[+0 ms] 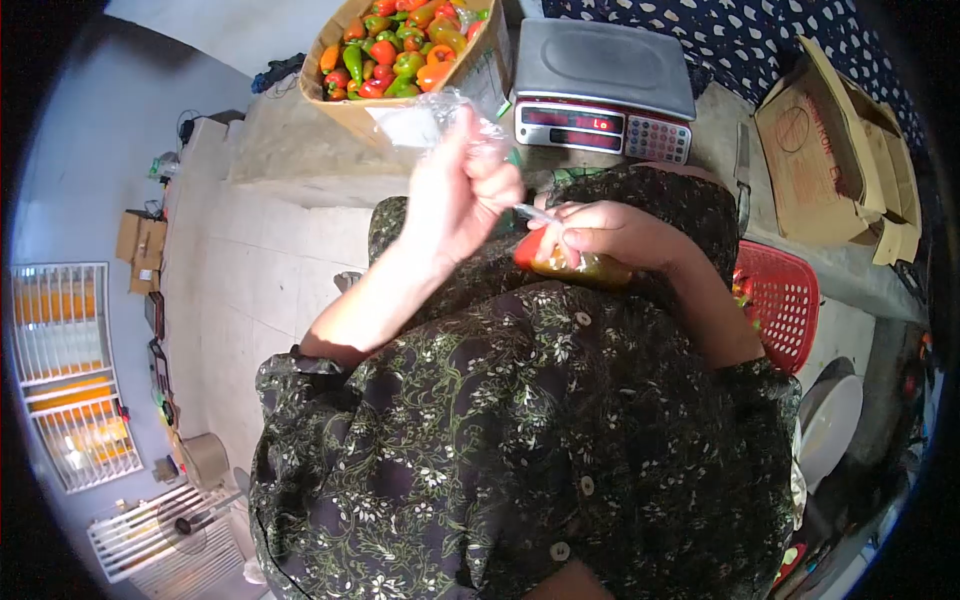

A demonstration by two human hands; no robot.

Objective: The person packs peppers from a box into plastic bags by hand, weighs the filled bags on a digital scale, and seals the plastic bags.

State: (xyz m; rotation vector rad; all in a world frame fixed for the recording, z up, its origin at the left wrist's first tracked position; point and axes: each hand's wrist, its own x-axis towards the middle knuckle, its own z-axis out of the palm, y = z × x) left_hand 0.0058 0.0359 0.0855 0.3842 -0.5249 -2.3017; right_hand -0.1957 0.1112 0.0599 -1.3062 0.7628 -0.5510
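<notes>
My left hand (465, 185) is a closed fist around the gathered top of a clear plastic bag, whose loose end flares out above my thumb. The bag's twisted neck runs across to my right hand (625, 235), which pinches it with bent fingers. Beneath those fingers hangs the filled part of the plastic bag of peppers (575, 265), with red and yellow-green showing through. It rests close to my lap, and my right hand partly hides it.
A cardboard box of red, orange and green peppers (400, 50) stands ahead on a ledge. Beside it is a digital scale (605, 75), then a knife (742, 165) and an open carton (815, 150). A red basket (785, 300) and white plate (832, 425) are at right.
</notes>
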